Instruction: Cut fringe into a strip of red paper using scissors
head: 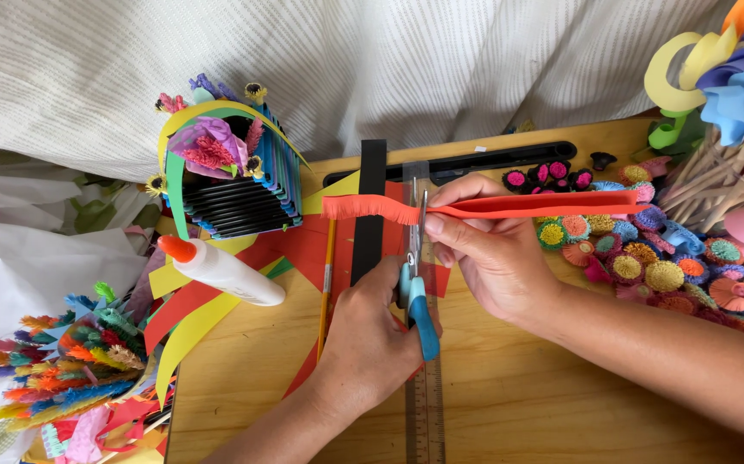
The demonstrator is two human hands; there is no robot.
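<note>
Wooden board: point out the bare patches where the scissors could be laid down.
Bare wooden board lies below the right hand, right of the clear ruler. A smaller patch sits between glue bottle and left hand. Crowded: paper rosettes at right, paper strips at left.

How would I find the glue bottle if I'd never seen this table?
Start at the wooden board and go to its left edge, below the stack of dark paper strips. The glue bottle lies on its side there, on red and yellow paper. It's the only white thing with an orange cap.
</note>
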